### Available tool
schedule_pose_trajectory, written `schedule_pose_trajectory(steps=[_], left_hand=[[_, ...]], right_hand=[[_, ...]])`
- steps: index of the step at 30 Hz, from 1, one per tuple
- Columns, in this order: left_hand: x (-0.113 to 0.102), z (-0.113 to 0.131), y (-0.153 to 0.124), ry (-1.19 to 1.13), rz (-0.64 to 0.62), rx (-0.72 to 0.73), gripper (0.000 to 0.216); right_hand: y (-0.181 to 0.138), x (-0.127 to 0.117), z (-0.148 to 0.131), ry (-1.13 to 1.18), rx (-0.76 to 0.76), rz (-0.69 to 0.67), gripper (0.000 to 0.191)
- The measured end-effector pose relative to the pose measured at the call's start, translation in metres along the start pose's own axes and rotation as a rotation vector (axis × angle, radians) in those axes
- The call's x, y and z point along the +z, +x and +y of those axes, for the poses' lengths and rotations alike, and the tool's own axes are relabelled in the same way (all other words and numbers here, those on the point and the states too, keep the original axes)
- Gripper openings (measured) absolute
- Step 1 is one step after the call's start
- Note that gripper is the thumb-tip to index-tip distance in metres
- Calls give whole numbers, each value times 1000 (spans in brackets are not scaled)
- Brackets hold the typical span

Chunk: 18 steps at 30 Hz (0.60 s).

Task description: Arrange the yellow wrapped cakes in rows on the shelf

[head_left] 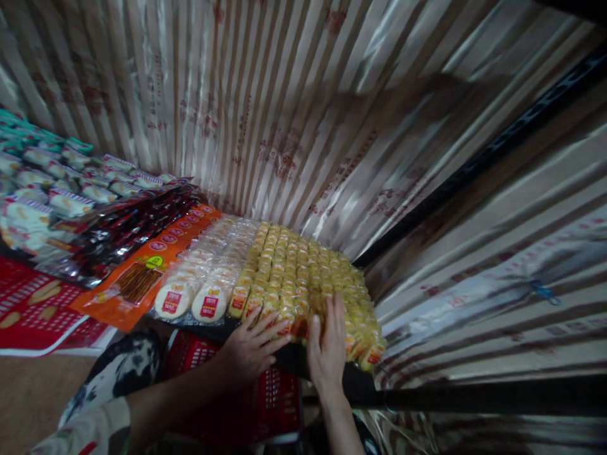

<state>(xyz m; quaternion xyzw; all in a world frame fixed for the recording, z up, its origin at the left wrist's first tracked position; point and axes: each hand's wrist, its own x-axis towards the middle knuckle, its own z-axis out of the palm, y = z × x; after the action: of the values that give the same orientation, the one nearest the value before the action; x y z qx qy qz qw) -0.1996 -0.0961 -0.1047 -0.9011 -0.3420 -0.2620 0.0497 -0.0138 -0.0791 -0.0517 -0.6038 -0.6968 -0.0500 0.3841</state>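
Rows of small yellow-wrapped snack packs (pixel 284 265) stand tightly lined up on a dark shelf (pixel 227 330). My left hand (pixel 253 344) lies at their front edge, fingers spread and touching the nearest packs. Further right, my right hand (pixel 329 344) reaches over the rows with its fingers stretched out against the packs. Neither hand grips anything that shows. To the left of the yellow packs are rows of round white crackers (pixel 208 304) in clear wrappers with red labels.
An orange snack bag (pixel 142 268), dark shiny packets (pixel 137 218) and white-wrapped snacks (pixel 71 199) fill the shelf's left side. Red baskets (pixel 279 404) stand below. Striped plastic sheeting (pixel 284 114) hangs behind, and a black pole (pixel 474 164) slants across the right.
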Motion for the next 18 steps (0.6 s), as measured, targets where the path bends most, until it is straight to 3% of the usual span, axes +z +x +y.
schedule_pose_trajectory(steps=[5,9,13,18], left_hand=[[3,-4,-2,-39,24,9,43],[0,-3,0,-56,1,-29,43],[-1,-2,3,-84,-51,-88,41],[-4,-6,4,-128,-58,-70,39]], right_hand=[[72,36,-32,-79,-209,-346,52],[120,74,-50,-239,-120,-572,55],[134,100,-56,-323,22,-791,61],[124,110,-52,-382,66,-802,59]])
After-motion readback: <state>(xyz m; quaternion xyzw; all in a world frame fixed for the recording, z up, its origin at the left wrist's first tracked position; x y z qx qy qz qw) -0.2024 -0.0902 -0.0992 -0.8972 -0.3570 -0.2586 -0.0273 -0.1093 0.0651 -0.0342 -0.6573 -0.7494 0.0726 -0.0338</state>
